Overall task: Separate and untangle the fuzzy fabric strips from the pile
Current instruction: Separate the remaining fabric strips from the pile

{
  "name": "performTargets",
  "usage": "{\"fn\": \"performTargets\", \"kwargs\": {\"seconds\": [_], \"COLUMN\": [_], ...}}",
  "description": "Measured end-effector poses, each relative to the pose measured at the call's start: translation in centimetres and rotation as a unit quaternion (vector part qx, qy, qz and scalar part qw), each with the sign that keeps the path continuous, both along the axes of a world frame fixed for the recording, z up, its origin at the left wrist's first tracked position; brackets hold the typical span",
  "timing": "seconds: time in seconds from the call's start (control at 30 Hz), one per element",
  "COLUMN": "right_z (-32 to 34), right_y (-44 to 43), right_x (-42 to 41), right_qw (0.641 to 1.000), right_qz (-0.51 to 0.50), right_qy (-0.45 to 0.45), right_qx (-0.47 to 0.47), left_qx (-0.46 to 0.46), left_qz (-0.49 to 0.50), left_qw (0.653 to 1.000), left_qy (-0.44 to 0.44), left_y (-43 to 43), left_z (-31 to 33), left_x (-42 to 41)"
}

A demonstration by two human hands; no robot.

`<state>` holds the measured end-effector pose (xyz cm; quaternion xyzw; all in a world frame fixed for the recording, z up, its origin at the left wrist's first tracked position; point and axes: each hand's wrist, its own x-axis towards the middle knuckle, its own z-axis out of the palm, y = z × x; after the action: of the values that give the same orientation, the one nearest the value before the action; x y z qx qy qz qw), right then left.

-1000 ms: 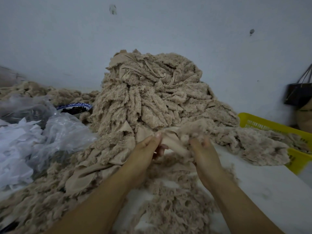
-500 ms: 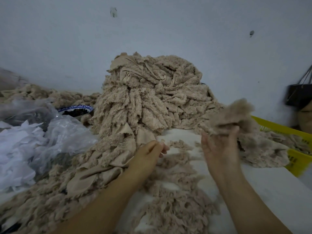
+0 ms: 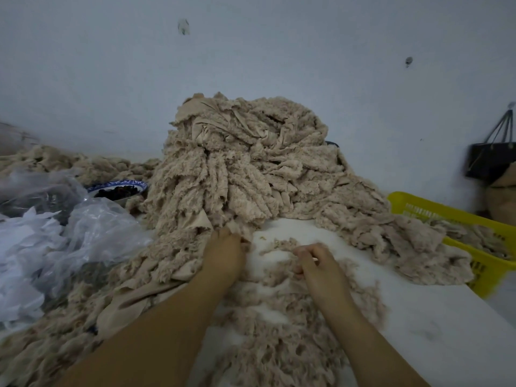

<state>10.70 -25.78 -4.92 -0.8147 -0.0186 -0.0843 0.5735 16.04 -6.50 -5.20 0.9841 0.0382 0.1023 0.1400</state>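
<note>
Pile (image 3: 245,169): a tall heap of tangled beige fuzzy strips at the back of the white bench (image 3: 418,317), close enough, it seems, to draw pieces forward.
Yellow basket (image 3: 446,216): at the bench's right edge with strips draped into it, likely for sorted pieces.
Left hand (image 3: 223,255): fingers curled, gripping a strip end (image 3: 241,231) at the heap's foot.
Right hand (image 3: 318,261): fingers curled, apparently pinching loose fluff (image 3: 282,244) on the bench.

No words, numbers or signs can be read here. The bowl (image 3: 120,183) near the back left of the table (image 3: 418,317) has a blue pattern on its rim, but no letters. The black bag (image 3: 485,160) past the right edge is too dark to tell
</note>
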Motion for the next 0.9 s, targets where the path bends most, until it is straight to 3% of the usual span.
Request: {"fn": "performTargets", "kwargs": {"seconds": [0.13,0.27,0.37,0.43,0.53,0.7,0.83,0.9], "right_z": [0.2,0.9,1.2,1.5,1.5,1.4,1.4,1.8], "right_y": [0.1,0.8,0.6,0.2,-0.3,0.3,0.7,1.0], "right_x": [-0.1,-0.3,-0.4,-0.5,-0.3,-0.6,-0.8,-1.2], "right_qw": [0.999,0.98,0.914,0.883,0.886,0.883,0.958,0.985], "right_qz": [0.013,0.053,0.132,0.163,0.156,0.119,0.063,0.071], "right_qy": [0.017,0.082,0.161,0.202,0.223,0.237,0.138,0.063], "right_qx": [0.031,0.172,0.348,0.39,0.376,0.387,0.244,0.147], "left_qx": [-0.066,-0.126,-0.141,-0.13,-0.151,-0.163,-0.311,-0.416], "left_qz": [-0.058,-0.215,-0.282,-0.313,-0.364,-0.386,-0.268,-0.163], "left_qw": [0.995,0.96,0.933,0.923,0.905,0.888,0.902,0.89], "left_qy": [-0.053,-0.125,-0.174,-0.183,-0.159,-0.19,-0.132,-0.091], "left_y": [-0.7,-4.9,-7.1,-7.5,-7.4,-6.9,-6.3,-5.7], "left_z": [1.3,2.9,3.3,3.2,2.6,1.4,0.5,0.4], "left_x": [-1.3,-6.0,-9.1,-10.5,-11.5,-10.9,-9.8,-8.9]}}
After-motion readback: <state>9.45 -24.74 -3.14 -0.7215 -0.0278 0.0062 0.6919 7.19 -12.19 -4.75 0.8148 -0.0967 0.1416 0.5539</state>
